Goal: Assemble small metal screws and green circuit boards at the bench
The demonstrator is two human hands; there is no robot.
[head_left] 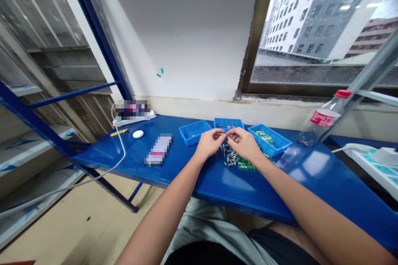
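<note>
My left hand [212, 140] and my right hand [241, 140] meet fingertip to fingertip above the blue table [186, 169]. Both are closed in a pinch, and whatever lies between the fingers is too small to make out. Just below them is a pile of small silvery metal parts [230, 157]. Green pieces [246, 165] lie beside that pile, partly behind my right forearm. Three blue bins stand around the hands: a left bin [186, 137], a middle bin [228, 121] with thin metal pieces, and a right bin [281, 149] with green pieces.
On the left lie a blurred flat object [158, 150], a white oval object [138, 134] and a yellow-handled tool [119, 132]. A white cable [124, 149] hangs over the table edge. A plastic bottle [325, 118] stands at right, near a white power strip [370, 165].
</note>
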